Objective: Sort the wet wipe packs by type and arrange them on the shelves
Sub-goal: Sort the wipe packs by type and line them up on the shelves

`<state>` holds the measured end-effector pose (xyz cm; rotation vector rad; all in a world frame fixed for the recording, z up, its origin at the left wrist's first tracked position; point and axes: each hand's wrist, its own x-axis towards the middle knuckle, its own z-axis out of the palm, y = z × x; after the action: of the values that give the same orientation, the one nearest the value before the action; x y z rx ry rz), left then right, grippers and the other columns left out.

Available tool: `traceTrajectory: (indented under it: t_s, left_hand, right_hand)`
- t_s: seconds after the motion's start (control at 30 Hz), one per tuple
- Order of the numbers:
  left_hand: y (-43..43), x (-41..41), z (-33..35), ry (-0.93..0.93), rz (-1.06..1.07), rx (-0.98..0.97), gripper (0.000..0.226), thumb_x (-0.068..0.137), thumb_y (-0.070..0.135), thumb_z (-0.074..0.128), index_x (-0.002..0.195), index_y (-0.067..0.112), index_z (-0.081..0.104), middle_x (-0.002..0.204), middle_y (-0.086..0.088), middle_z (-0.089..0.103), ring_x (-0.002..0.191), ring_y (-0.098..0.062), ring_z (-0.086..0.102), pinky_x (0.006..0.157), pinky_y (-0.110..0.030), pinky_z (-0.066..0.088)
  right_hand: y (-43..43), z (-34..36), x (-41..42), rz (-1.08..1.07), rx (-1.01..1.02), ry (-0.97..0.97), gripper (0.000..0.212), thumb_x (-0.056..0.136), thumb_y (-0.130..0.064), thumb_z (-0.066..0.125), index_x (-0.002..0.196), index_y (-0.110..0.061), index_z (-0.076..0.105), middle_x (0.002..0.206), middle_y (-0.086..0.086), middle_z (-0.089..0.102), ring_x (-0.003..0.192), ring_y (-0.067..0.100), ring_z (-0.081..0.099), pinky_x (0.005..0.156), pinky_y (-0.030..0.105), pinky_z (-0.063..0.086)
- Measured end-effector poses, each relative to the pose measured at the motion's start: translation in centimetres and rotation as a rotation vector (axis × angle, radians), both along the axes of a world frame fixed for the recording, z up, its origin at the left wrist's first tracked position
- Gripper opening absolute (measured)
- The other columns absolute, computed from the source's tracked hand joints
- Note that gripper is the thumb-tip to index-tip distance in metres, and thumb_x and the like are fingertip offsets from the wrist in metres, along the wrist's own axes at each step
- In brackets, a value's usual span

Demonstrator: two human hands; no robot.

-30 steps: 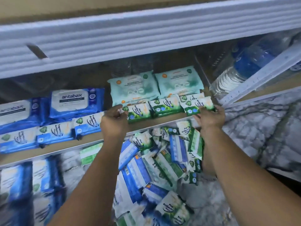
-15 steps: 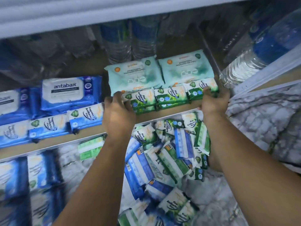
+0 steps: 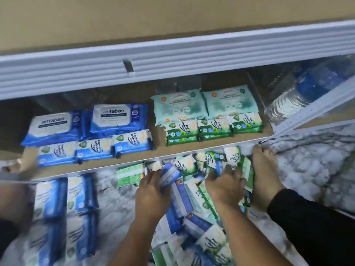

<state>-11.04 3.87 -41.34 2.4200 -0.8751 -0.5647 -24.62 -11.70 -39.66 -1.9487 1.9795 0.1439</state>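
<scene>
The blue pack (image 3: 170, 176) lies at the fingertips of the left hand (image 3: 151, 196), which curls round it. Its long axis points away toward the shelf (image 3: 159, 148) just beyond. The right hand (image 3: 224, 187) sits beside it on the loose pile (image 3: 194, 194); I cannot tell whether it grips anything. The blue row (image 3: 94, 148) lies ahead-left, nearer the left hand.

**Blue, Green and Mint on Tan**

The antabax packs (image 3: 119, 120) are deep blue with white labels, and the fragrance-free packs (image 3: 96, 148) are blue and white. The large mint packs (image 3: 228, 101) carry an orange dot. The pine packs (image 3: 214, 127) are green and white. The shelf board (image 3: 159, 148) is tan, and the floor (image 3: 311, 166) is white marble with grey veins.
</scene>
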Motion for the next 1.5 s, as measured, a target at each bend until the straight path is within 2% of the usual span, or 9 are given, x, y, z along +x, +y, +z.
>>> traceTrajectory:
  t_s: [0.17, 0.4, 0.57, 0.67, 0.87, 1.03, 1.13, 1.37, 1.5]
  left_hand:
    - [-0.5, 0.3, -0.6, -0.042, -0.038, 0.067, 0.069, 0.077, 0.031, 0.082, 0.137, 0.007, 0.057, 0.127, -0.017, 0.064, 0.115, -0.041, 0.058, 0.096, -0.048, 0.05]
    - [-0.8, 1.6, 1.4, 0.124, -0.002, 0.197, 0.065, 0.08, 0.045, 0.071, 0.137, 0.016, 0.056, 0.123, -0.008, 0.062, 0.111, -0.032, 0.056, 0.093, -0.04, 0.05]
    - [1.1, 1.4, 7.1, 0.514, 0.185, -0.03, 0.037, 0.084, 0.026, 0.08, 0.115, 0.024, 0.059, 0.107, 0.009, 0.061, 0.087, -0.012, 0.062, 0.065, -0.014, 0.045]
    - [3.2, 0.8, 10.4, 0.792, 0.314, -0.261, 0.037, 0.085, 0.012, 0.079, 0.116, 0.021, 0.061, 0.104, -0.007, 0.065, 0.056, -0.01, 0.053, 0.052, -0.022, 0.042]
    - [8.1, -1.1, 17.2, 0.979, 0.389, -0.405, 0.03, 0.102, 0.019, 0.056, 0.131, 0.022, 0.058, 0.111, 0.002, 0.069, 0.073, -0.011, 0.072, 0.088, -0.046, 0.056]
    - [12.7, -3.3, 20.1, 0.905, 0.338, -0.383, 0.044, 0.101, 0.018, 0.059, 0.142, 0.023, 0.043, 0.135, 0.009, 0.056, 0.084, 0.004, 0.068, 0.08, -0.032, 0.06]
    - [15.4, -4.4, 21.1, 0.842, 0.311, -0.377, 0.04, 0.098, 0.002, 0.058, 0.125, 0.03, 0.051, 0.116, 0.011, 0.068, 0.086, -0.006, 0.073, 0.068, -0.025, 0.058]
    - [18.6, -4.8, 21.6, 0.696, 0.226, -0.285, 0.056, 0.087, -0.001, 0.065, 0.13, 0.033, 0.052, 0.097, 0.006, 0.074, 0.094, -0.027, 0.072, 0.086, -0.047, 0.058]
    - [18.7, -4.8, 22.1, 0.641, 0.205, -0.249, 0.051, 0.09, 0.007, 0.065, 0.129, 0.034, 0.048, 0.1, 0.009, 0.071, 0.079, -0.021, 0.07, 0.07, -0.033, 0.058]
  right_hand:
    - [-0.8, -0.6, -0.4, 0.047, -0.017, 0.048, 0.05, 0.094, -0.047, 0.051, 0.137, -0.021, 0.052, 0.139, 0.016, 0.05, 0.122, 0.043, 0.048, 0.098, 0.049, 0.041]
    - [-2.0, 0.8, -1.3, 0.117, 0.037, 0.004, 0.03, 0.093, -0.04, 0.053, 0.108, -0.016, 0.064, 0.106, 0.013, 0.065, 0.098, 0.036, 0.064, 0.08, 0.037, 0.052]
    - [-0.1, 4.7, -0.8, -0.047, 0.147, -0.413, 0.027, 0.094, -0.032, 0.059, 0.118, -0.022, 0.069, 0.108, 0.005, 0.071, 0.092, 0.028, 0.066, 0.076, 0.032, 0.05]
    - [2.0, 8.2, 0.0, -0.244, 0.307, -0.776, 0.025, 0.095, -0.022, 0.064, 0.119, -0.019, 0.069, 0.099, 0.005, 0.071, 0.082, 0.025, 0.067, 0.07, 0.035, 0.056]
    - [7.4, 13.4, -0.7, -0.476, 0.689, -1.16, 0.017, 0.096, -0.019, 0.055, 0.106, -0.009, 0.064, 0.087, 0.015, 0.064, 0.073, 0.027, 0.058, 0.064, 0.034, 0.044]
    - [12.2, 15.7, -2.4, -0.306, 0.788, -1.173, 0.024, 0.089, 0.001, 0.062, 0.109, -0.012, 0.066, 0.098, 0.019, 0.075, 0.088, 0.04, 0.07, 0.069, 0.05, 0.057]
    - [14.4, 16.4, -2.9, -0.215, 0.738, -1.088, 0.035, 0.09, 0.01, 0.063, 0.101, -0.022, 0.066, 0.102, 0.017, 0.074, 0.102, 0.044, 0.068, 0.088, 0.07, 0.051]
    - [16.5, 15.2, -3.2, -0.124, 0.709, -0.951, 0.055, 0.097, -0.015, 0.065, 0.137, -0.048, 0.048, 0.124, -0.001, 0.067, 0.103, 0.035, 0.068, 0.077, 0.064, 0.058]
    - [17.0, 16.5, -3.7, -0.121, 0.741, -0.95, 0.056, 0.1, -0.017, 0.061, 0.141, -0.049, 0.042, 0.126, 0.003, 0.064, 0.104, 0.037, 0.067, 0.073, 0.061, 0.06]
